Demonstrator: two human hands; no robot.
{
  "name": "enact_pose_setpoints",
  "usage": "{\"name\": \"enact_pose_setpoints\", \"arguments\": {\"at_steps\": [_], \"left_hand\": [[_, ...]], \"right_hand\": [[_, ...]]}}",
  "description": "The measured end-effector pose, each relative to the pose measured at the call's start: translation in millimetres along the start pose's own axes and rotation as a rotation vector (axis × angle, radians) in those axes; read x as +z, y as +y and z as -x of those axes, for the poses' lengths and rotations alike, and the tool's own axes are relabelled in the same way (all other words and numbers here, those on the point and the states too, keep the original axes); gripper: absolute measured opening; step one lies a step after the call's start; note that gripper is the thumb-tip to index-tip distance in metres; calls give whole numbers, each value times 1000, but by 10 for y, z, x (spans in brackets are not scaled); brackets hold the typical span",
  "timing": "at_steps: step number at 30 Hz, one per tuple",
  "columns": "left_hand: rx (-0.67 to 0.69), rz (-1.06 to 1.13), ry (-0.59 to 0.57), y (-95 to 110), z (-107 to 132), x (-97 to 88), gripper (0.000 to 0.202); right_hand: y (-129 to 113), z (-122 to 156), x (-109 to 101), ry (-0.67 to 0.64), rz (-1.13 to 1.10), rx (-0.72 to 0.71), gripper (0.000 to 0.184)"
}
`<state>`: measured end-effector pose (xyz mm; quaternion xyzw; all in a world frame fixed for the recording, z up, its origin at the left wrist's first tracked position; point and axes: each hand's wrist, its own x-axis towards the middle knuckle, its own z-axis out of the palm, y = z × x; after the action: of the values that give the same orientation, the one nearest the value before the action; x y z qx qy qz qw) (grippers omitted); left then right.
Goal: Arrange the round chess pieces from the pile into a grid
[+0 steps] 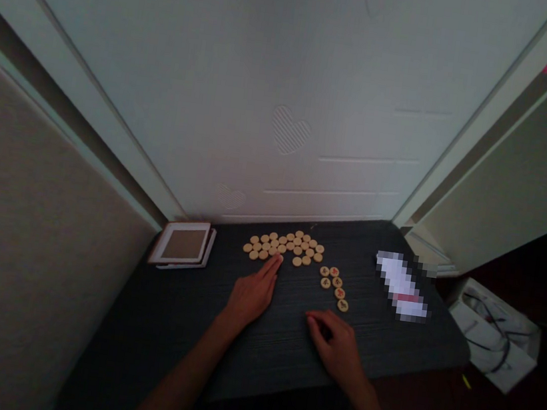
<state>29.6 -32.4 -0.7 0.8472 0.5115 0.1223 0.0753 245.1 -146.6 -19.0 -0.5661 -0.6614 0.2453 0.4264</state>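
Observation:
Blank sides up, a loose group of round wooden Chinese chess pieces (282, 249) lies on the dark table. My left hand (254, 294) is flat with its fingers stretched out, the fingertips at the near edge of this group and touching a piece there. To the right, several face-up pieces (337, 283) with black or red characters form a short, bent double row. My right hand (336, 344) rests just below that row, fingers curled together and thumb close to them. I see no piece between its fingertips, though its palm side is hidden.
A brown-and-white framed box or tray (182, 227) lies at the table's back left. On the right is a blurred-out white object (401, 286). A white panel (279, 165) rises behind the table (177, 327). A white box with cables (498, 369) stands beyond the right edge.

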Motion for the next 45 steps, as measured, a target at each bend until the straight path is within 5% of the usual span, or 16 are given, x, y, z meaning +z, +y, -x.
{"name": "enact_pose_setpoints", "arguments": {"at_steps": [14, 22, 26, 34, 40, 45], "left_hand": [[332, -18, -16, 141, 566, 8, 41], [559, -33, 10, 98, 636, 22, 29], [513, 35, 76, 104, 588, 65, 25], [420, 202, -21, 163, 518, -41, 25], [277, 536, 93, 239, 484, 42, 23], [106, 762, 60, 337, 460, 100, 21]], "right_hand": [[44, 6, 44, -2, -13, 11, 21], [56, 5, 59, 10, 12, -10, 18], [33, 1, 49, -3, 17, -9, 19], [2, -13, 38, -4, 24, -13, 21], [-14, 6, 30, -20, 10, -32, 21], [-37, 28, 22, -81, -58, -59, 28]]}}
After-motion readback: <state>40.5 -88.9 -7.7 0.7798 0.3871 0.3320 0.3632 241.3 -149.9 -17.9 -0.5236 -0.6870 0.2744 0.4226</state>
